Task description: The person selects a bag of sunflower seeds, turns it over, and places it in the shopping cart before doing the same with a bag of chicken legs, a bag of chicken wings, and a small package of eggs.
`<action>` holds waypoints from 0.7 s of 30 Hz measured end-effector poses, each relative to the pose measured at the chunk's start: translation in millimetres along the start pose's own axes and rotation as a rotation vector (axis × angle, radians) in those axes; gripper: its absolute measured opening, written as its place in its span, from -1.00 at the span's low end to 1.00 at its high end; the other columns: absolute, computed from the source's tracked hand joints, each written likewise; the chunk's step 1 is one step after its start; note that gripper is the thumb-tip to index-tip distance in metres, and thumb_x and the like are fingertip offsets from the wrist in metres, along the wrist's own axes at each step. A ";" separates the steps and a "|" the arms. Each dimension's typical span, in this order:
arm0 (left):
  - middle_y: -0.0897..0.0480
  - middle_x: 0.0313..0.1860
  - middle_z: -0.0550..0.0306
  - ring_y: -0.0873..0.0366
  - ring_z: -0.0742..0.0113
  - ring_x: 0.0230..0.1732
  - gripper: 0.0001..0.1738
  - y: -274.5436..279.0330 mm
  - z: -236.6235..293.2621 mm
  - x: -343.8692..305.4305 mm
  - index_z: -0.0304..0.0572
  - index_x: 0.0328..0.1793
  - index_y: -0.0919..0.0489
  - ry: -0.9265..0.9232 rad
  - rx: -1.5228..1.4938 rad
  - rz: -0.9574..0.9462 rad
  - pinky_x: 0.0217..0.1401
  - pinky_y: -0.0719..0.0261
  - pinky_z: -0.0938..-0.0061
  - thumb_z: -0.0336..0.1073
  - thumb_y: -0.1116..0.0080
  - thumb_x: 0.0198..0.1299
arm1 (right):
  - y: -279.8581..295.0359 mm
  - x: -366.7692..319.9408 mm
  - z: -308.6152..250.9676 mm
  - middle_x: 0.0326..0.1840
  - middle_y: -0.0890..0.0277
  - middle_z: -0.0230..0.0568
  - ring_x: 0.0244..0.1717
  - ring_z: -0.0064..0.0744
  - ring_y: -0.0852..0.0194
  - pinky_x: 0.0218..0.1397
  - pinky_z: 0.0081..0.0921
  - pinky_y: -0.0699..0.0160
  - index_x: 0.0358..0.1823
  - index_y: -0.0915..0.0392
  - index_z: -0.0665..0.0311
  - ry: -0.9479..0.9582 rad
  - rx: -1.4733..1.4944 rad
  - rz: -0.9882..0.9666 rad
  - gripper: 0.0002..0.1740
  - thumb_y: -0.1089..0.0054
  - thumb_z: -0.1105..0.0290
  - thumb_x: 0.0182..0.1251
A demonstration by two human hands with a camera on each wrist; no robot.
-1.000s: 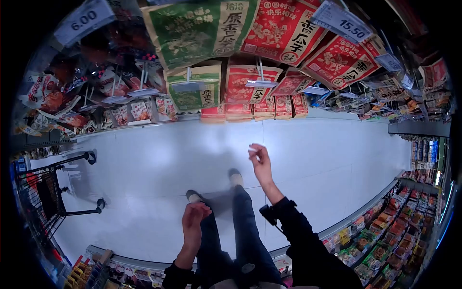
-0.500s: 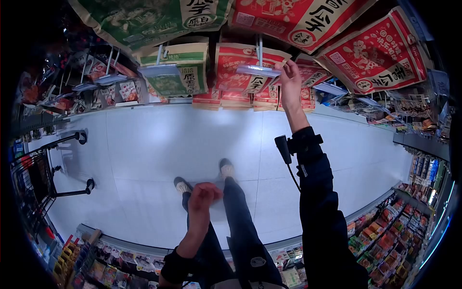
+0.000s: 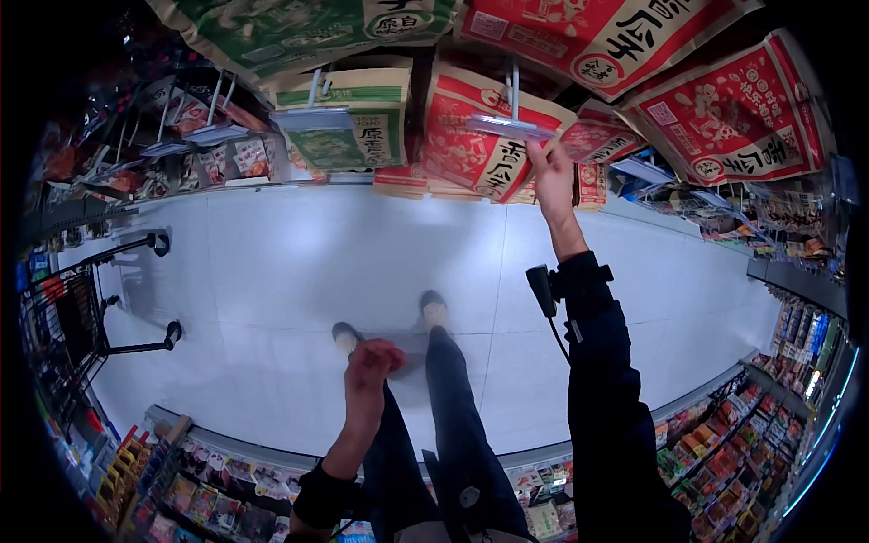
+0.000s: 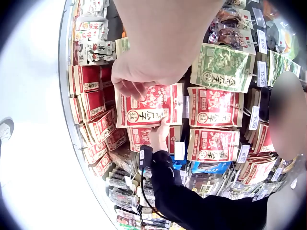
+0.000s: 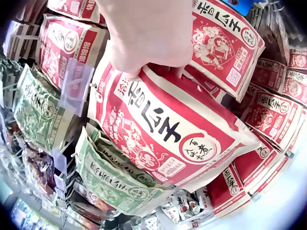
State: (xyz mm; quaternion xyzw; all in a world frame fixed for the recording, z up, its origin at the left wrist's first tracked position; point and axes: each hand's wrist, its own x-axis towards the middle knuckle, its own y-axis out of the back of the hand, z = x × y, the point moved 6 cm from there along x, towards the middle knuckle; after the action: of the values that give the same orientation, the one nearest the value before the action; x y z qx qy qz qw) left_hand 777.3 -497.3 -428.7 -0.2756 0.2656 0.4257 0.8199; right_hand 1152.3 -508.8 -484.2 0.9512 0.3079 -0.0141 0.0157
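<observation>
My right hand (image 3: 554, 181) grips the side edge of a red and cream bag of sunflower seeds (image 3: 454, 125) on a lower hook. In the head view that bag is tilted, its top behind a clear price holder (image 3: 507, 127). From the right wrist, the bag's front (image 5: 158, 127) faces the camera, with the thumb on the front and the other fingertips hidden behind it. My left hand (image 3: 368, 371) hangs loosely curled over my legs, holding nothing. The left wrist view shows its fingers (image 4: 132, 87) overlapping the bag, though it is well apart in the head view.
Green seed bags (image 3: 348, 118) hang to the left, and a larger red bag (image 3: 724, 118) to the right. Low down stand more red packs (image 5: 273, 115). A black shopping cart (image 3: 81, 317) is at the left. Snack shelves (image 3: 724, 443) run behind me.
My right hand has risen from above the floor to the red seed bag and now grips its edge. The bag has tilted. My left hand stays low and empty.
</observation>
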 end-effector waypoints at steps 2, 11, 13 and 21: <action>-0.50 -0.29 0.16 -0.47 0.39 -0.24 -0.88 -1.1 3.1 0.2 -0.17 -0.18 -0.40 -0.009 0.014 -0.010 -0.04 -0.42 0.47 -0.34 0.15 0.27 | 4.7 -15.2 -5.0 -0.20 -0.50 -0.36 -0.25 -0.65 -0.39 -0.14 -0.68 -0.35 -0.11 -0.43 0.33 -0.033 0.058 0.001 -0.78 0.04 0.37 0.30; -0.42 0.02 0.07 -0.37 0.36 0.07 -0.64 -2.1 23.3 19.2 -0.27 0.09 -0.30 -0.273 0.485 -0.085 0.13 -0.30 0.49 -0.48 0.00 0.14 | -2.9 -94.3 -4.2 -0.24 -0.52 -0.31 -0.30 -0.64 -0.43 -0.16 -0.68 -0.41 -0.10 -0.42 0.36 -0.421 0.186 -0.078 -0.73 0.13 0.31 0.35; -0.36 0.11 0.04 -0.34 0.34 0.13 -0.50 1.6 23.7 22.7 -0.28 0.19 -0.21 -0.314 0.598 -0.092 0.17 -0.29 0.47 -0.44 -0.06 0.11 | -10.3 -121.2 -1.1 -0.28 -0.53 -0.28 -0.33 -0.60 -0.47 -0.20 -0.67 -0.45 -0.12 -0.44 0.35 -0.566 0.210 -0.112 -0.72 0.11 0.29 0.34; -0.34 0.14 0.04 -0.30 0.33 0.15 -0.21 8.8 7.6 15.2 -0.21 0.33 -0.03 0.073 0.100 -0.231 0.17 -0.32 0.44 -0.33 -0.19 0.00 | -46.8 -178.3 -4.4 -0.25 -0.50 -0.11 -0.31 -0.42 -0.51 -0.25 -0.55 -0.53 -0.16 -0.41 0.46 -0.946 0.438 -0.031 -0.67 0.04 0.27 0.30</action>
State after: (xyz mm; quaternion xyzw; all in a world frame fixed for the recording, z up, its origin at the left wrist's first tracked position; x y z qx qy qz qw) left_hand 779.0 -479.5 -435.5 -0.2784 0.2825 0.3043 0.8661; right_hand 980.5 -575.1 -474.2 0.8170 0.2708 -0.5069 -0.0466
